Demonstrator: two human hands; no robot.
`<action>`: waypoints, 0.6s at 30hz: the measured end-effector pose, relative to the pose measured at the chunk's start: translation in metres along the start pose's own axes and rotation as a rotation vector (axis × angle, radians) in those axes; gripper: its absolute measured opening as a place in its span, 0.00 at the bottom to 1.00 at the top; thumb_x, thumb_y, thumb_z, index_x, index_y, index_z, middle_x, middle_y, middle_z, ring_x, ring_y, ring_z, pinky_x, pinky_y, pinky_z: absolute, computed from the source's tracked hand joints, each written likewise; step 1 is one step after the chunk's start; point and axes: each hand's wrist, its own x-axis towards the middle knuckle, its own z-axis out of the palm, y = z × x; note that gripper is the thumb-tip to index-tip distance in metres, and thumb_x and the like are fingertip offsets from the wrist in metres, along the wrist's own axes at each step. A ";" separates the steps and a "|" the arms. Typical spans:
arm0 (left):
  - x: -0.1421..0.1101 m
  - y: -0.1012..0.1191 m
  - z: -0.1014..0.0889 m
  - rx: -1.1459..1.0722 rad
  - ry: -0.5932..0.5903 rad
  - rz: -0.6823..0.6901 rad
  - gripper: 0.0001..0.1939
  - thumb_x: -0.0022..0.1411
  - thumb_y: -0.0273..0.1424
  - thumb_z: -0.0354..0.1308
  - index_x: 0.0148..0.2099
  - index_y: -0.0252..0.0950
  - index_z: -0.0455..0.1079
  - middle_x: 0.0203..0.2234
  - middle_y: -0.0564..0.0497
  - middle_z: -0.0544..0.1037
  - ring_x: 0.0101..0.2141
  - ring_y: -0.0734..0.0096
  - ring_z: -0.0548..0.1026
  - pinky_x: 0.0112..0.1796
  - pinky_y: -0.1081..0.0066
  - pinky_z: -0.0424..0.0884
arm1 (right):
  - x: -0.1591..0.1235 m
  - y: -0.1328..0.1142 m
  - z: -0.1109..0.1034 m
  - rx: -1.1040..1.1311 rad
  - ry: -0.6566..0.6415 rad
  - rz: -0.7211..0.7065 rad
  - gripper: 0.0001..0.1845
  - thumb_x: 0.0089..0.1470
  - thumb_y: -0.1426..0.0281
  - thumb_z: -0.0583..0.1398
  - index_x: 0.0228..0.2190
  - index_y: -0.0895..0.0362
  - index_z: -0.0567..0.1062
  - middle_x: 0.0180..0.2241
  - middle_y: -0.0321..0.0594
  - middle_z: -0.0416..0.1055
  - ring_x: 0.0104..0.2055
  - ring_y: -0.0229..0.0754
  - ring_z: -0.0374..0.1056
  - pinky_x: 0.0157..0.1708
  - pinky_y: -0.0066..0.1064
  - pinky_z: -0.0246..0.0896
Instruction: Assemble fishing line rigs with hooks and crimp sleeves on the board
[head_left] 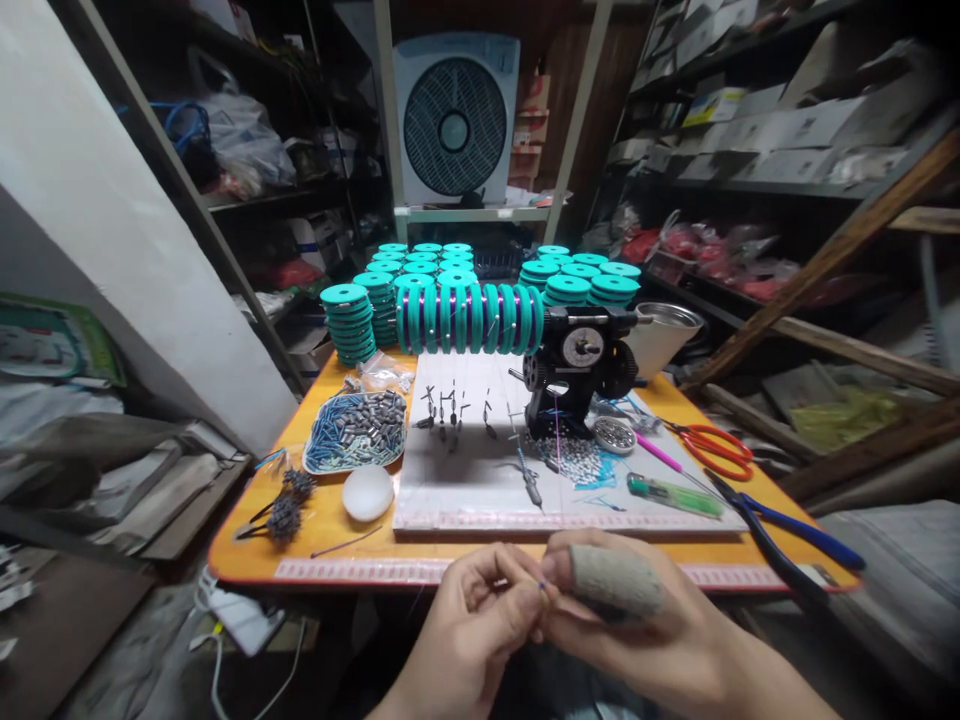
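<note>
Left hand and right hand, bottom centre of frame, both pinched closed on thin purple line between fingertips. Teal spools wound in row, centre of worktop. Grey sleeves in tray, many unused; much seems left.

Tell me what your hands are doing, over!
Left hand and right hand pinched together on a tiny piece. Right finger wears a grey sleeve. Orange table just ahead, nothing between.

Teal spools with purple line, orange table, red scissors, blue-handled pliers, green lighter.
</note>
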 end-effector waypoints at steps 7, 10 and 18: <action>-0.001 0.003 -0.006 0.878 0.073 0.592 0.07 0.63 0.23 0.57 0.31 0.35 0.68 0.34 0.49 0.66 0.34 0.72 0.70 0.33 0.75 0.67 | 0.000 0.001 0.001 0.099 0.101 -0.014 0.06 0.61 0.70 0.61 0.32 0.54 0.77 0.31 0.37 0.70 0.29 0.35 0.70 0.28 0.21 0.70; 0.001 0.005 -0.007 1.392 0.037 1.094 0.10 0.62 0.16 0.52 0.40 0.33 0.71 0.30 0.49 0.67 0.28 0.72 0.69 0.28 0.73 0.68 | 0.006 0.000 0.002 0.048 0.248 -0.071 0.10 0.63 0.73 0.58 0.32 0.54 0.78 0.37 0.41 0.68 0.34 0.35 0.71 0.32 0.23 0.71; 0.003 0.008 -0.005 1.165 -0.075 0.921 0.07 0.61 0.18 0.54 0.35 0.34 0.70 0.32 0.45 0.78 0.31 0.67 0.74 0.31 0.70 0.69 | 0.014 -0.002 -0.002 -0.112 0.321 -0.204 0.13 0.57 0.82 0.57 0.41 0.57 0.74 0.40 0.43 0.70 0.41 0.36 0.71 0.40 0.22 0.70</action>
